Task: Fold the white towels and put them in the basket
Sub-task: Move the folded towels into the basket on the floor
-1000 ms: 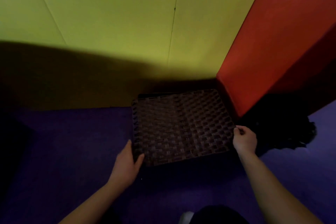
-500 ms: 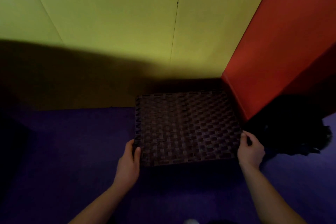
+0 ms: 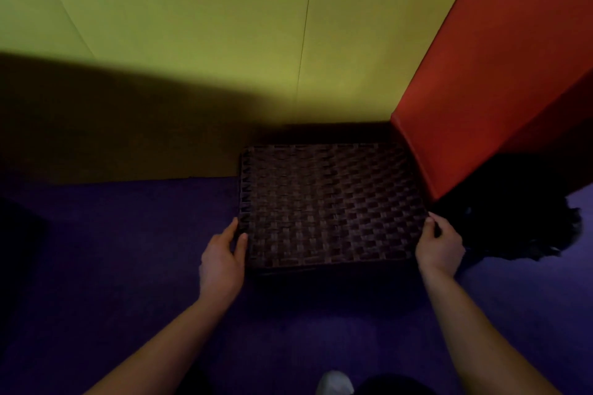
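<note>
Gripping the dark woven basket (image 3: 330, 202) — left hand (image 3: 221, 263), right hand (image 3: 439, 247) — on purple carpet (image 3: 112, 266), yellow wall (image 3: 192, 26) behind.

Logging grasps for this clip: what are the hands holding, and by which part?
Both hold the dark woven basket by its near corners: the left hand grips the near left corner, the right hand the near right corner.

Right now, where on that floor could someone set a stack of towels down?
The purple carpet left of the dark woven basket, bordered by the yellow wall, lies bare. Right of the basket is crowded: the red panel and a dark heap.
</note>
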The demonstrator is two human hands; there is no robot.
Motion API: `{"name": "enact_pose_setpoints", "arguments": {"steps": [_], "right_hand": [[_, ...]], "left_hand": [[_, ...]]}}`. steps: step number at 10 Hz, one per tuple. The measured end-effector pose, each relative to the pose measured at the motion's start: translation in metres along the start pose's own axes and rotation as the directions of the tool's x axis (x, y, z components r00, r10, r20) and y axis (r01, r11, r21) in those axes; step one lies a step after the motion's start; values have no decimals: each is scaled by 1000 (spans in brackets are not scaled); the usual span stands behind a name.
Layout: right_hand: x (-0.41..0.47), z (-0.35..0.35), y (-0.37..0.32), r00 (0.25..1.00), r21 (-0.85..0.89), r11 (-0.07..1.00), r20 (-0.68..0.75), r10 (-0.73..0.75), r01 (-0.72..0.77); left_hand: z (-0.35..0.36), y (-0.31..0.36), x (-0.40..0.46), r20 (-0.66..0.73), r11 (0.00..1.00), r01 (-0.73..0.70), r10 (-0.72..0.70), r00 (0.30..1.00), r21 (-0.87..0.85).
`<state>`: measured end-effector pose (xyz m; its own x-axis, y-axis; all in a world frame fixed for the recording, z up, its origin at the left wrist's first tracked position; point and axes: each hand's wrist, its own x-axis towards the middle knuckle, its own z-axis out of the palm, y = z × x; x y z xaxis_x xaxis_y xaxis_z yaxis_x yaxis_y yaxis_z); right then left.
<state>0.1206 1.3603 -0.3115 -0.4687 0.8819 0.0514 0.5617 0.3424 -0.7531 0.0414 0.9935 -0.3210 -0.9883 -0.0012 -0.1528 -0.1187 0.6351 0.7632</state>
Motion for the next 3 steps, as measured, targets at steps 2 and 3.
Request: {"name": "enact_pose_setpoints", "arguments": {"steps": [2,3], "right_hand": [[2,-4,-3,1000,-47,999,26,-11,12],[-4,-5,-13,994,-142,985,-32,-107,101]], "left_hand": [[1,2,-1,33,1000,-5,5,999,-2],[-7,9,3,5,992,-117,117,993,43]]}}
